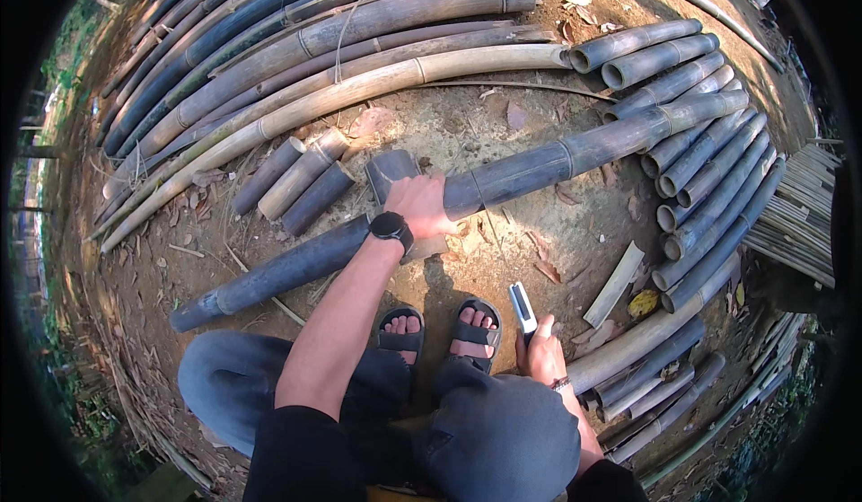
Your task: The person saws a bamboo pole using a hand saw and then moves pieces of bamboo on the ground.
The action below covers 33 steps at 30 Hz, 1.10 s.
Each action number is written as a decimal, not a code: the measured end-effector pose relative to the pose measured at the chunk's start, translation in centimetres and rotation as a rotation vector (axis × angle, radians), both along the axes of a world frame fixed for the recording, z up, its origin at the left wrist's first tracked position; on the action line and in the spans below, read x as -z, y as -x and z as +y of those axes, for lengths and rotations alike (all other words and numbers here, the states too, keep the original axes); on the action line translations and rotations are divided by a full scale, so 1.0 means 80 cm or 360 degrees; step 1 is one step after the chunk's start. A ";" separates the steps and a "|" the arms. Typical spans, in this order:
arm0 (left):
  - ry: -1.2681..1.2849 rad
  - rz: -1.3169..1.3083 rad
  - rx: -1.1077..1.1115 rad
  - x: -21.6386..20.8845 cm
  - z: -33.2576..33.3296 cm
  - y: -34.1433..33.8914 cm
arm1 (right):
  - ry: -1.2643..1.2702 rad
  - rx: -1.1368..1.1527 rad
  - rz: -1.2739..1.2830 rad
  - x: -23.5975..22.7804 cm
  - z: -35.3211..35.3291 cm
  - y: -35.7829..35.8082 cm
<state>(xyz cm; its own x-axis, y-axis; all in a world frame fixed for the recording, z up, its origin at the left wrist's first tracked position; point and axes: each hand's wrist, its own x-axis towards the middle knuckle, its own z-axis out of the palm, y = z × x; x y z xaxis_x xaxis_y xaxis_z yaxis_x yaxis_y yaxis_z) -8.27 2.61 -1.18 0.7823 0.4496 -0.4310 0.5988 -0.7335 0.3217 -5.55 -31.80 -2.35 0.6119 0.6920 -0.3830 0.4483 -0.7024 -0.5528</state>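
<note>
A long dark bamboo pole [575, 154] runs on a slant across the ground in front of my feet. My left hand [417, 202], a black watch on its wrist, is closed over the pole, hiding part of it. Just beyond that hand a short, thick bamboo piece [391, 166] lies crosswise against the pole; how they meet is covered. Low beside my right knee, my right hand [544, 355] grips a hand tool [521, 304] with a pale, flat front part and a darker grip. Its exact kind cannot be made out.
Long bamboo poles [359, 89] are stacked at the far left. Short cut lengths [709, 188] lie in a row at right, with more [660, 385] below. Three short pieces [296, 181] lie left of my hand. A split strip [614, 285] rests near the tool. My sandalled feet [473, 331] are close.
</note>
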 end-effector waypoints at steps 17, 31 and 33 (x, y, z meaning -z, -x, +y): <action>-0.0163 -0.0122 -0.0055 0.005 0.021 -0.014 | 0.0000 0.0097 -0.0045 -0.015 -0.015 -0.002; -0.0678 -0.0325 -0.0162 0.008 -0.030 -0.016 | -0.0434 0.0449 -0.0138 -0.052 -0.060 0.006; -0.1054 -0.0665 -0.0059 0.029 -0.056 -0.008 | -0.0519 0.0626 -0.0118 -0.036 -0.057 -0.004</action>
